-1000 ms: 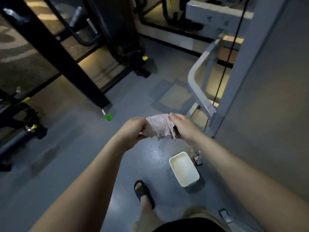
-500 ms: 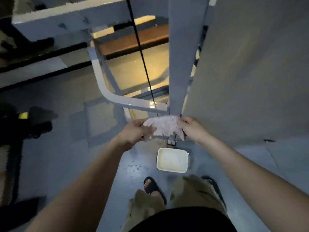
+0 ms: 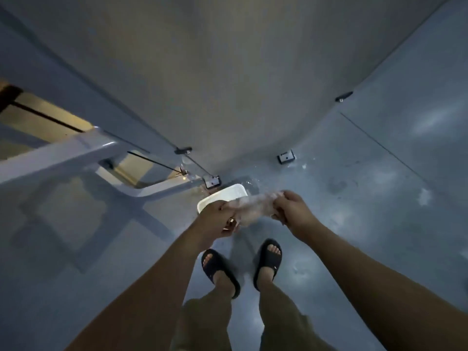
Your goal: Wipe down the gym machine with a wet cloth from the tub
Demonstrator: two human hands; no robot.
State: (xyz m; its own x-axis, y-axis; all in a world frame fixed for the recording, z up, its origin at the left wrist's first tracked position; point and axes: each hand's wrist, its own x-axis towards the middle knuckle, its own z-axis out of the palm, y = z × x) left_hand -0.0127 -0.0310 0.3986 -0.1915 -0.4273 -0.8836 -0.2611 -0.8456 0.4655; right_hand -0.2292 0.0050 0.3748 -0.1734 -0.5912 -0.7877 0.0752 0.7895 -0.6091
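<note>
Just right of the frame's centre, we look straight down on a pale crumpled cloth, smeared by motion blur, drawn between two bare hands. The left hand has its fingers curled tight round one end, and the right hand clenches the other. The cloth hangs in front of a white rectangular plastic tub, which it and the left hand partly cover. We cannot tell whether cloth and tub touch.

The tub stands on the glossy grey-blue floor, just beside a small metal foot bracket of the gym machine. The machine's broad flat grey panel fills the upper half of the frame. At left centre its pale grey steel tube frame bends down toward the tub, with a thin black cable running beside it. Pale splashes glint on the floor near a second bracket, up and to the right of the tub.

Below the hands, at lower centre, we see two feet in black slide sandals, planted apart on the floor.
</note>
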